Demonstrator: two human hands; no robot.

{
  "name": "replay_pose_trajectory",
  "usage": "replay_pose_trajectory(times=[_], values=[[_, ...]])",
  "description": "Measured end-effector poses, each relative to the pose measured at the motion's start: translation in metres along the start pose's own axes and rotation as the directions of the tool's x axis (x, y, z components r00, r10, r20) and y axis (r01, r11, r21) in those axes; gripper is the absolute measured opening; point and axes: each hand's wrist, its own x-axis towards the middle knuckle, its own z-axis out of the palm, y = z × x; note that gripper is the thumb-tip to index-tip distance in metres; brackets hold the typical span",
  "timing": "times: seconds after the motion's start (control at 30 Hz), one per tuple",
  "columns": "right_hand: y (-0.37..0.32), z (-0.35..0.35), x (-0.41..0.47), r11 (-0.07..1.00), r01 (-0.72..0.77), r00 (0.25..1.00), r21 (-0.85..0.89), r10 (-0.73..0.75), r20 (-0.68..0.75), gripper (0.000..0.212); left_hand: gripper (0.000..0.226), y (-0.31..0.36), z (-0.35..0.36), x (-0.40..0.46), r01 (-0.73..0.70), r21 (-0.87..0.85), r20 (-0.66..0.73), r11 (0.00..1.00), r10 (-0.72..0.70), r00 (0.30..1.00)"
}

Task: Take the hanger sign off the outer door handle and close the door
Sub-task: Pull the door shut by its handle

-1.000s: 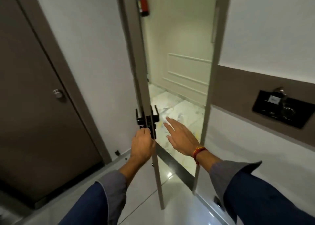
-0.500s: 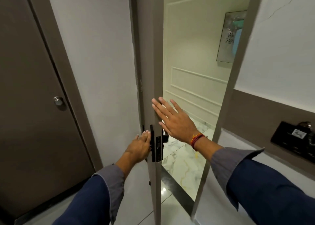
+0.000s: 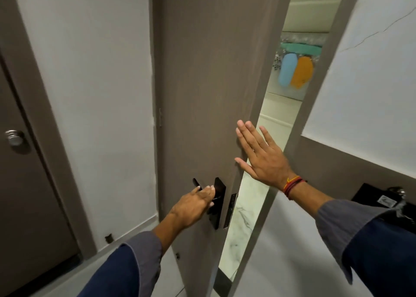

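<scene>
A brown door (image 3: 213, 83) fills the middle of the view, standing ajar with a narrow gap on its right side. Its black inner handle (image 3: 217, 201) and lock plate sit low on the door. My left hand (image 3: 193, 206) is wrapped around that handle. My right hand (image 3: 261, 155) is flat and spread, its fingertips against the door's free edge just above the handle. No hanger sign is visible; the outer handle is hidden behind the door.
The door frame (image 3: 315, 121) runs along the right of the gap, with a corridor wall picture (image 3: 297, 69) showing through. A second brown door with a round knob (image 3: 14, 137) stands at left. A black wall panel (image 3: 380, 201) is at right.
The door has swung further toward the frame, so the gap is narrower. My right hand moved from the opening onto the door's edge. My left hand stayed on the handle.
</scene>
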Motion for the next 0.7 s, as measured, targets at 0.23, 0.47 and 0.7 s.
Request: replay_pose_trajectory(times=[0.23, 0.47, 0.7], values=[[0.046, 0.001, -0.018, 0.981, -0.037, 0.982, -0.188, 0.071, 0.177, 0.084, 0.049, 0.018, 0.03, 0.068, -0.047, -0.023, -0.04, 0.999, 0.046, 0.998], [0.098, -0.011, -0.009, 0.947, 0.088, 0.903, -0.309, 0.055, 0.426, 0.075, 0.048, 0.038, 0.071, 0.132, -0.026, -0.051, -0.077, 0.998, 0.022, 0.997], [0.134, -0.013, 0.016, 0.924, 0.234, 0.765, -0.303, 0.017, 0.643, 0.072, 0.05, 0.051, 0.094, 0.181, -0.035, 0.041, -0.041, 0.999, 0.037, 0.998]])
